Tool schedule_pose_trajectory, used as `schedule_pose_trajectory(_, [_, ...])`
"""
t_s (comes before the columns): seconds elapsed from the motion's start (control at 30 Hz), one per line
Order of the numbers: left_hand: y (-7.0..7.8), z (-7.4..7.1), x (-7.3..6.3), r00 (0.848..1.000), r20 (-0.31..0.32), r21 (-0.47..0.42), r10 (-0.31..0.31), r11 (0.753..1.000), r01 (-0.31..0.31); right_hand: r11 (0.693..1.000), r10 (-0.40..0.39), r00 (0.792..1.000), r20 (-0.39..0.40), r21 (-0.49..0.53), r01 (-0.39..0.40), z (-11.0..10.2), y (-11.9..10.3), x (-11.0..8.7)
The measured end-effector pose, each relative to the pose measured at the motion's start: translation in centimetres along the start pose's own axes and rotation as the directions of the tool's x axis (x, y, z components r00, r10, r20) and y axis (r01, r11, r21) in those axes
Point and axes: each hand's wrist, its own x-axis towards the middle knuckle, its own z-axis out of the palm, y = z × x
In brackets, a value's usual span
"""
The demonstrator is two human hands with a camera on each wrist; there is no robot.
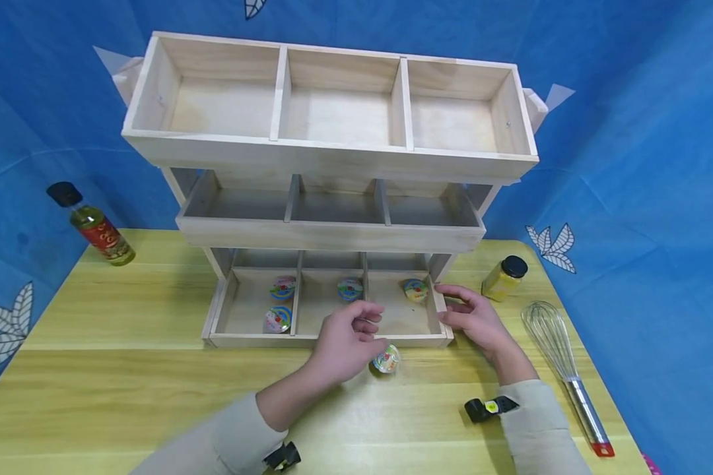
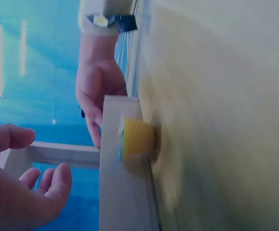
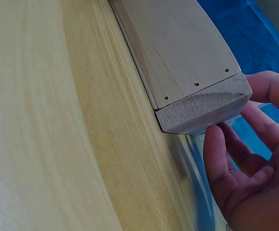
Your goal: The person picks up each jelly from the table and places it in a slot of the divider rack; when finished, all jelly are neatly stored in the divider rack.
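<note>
A three-tier wooden shelf (image 1: pixel 329 157) stands on the table, each tier split into three compartments. My left hand (image 1: pixel 347 340) hovers over the front edge of the bottom tier, its fingers loosely bent and nothing between them. Beside its thumb, a small jelly cup (image 1: pixel 387 359) with a printed lid sits on the table before the shelf; its yellow side shows in the left wrist view. My right hand (image 1: pixel 474 318) touches the right end of the bottom tier (image 3: pixel 204 106) with its fingertips and thumb. Inside that tier lie jelly cups: two left, one in the middle (image 1: pixel 350 289), one right (image 1: pixel 416 290).
An oil bottle (image 1: pixel 102 232) with a black cap stands at the back left. Right of the shelf are a black-lidded yellow jar (image 1: pixel 504 278) and a whisk (image 1: pixel 570 376) with a metal handle. Blue cloth (image 1: pixel 630 165) hangs behind and at both sides.
</note>
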Motion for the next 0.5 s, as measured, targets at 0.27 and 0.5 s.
schedule_pose_trajectory(0.27, [-1.3, 0.4, -2.8, 1.000, 0.009, -0.002, -0.024, 1.000, 0.024, 1.000, -0.013, 1.000, 0.001, -0.004, 0.013, 0.0, 0.0, 0.0])
schedule_pose_trajectory(0.5, [-2.9, 1.0, -3.6, 0.996, -0.034, 0.072, -0.081, 0.994, 0.084, 1.000, -0.023, 1.000, 0.006, 0.002, 0.023, -0.1, 0.3, 0.0])
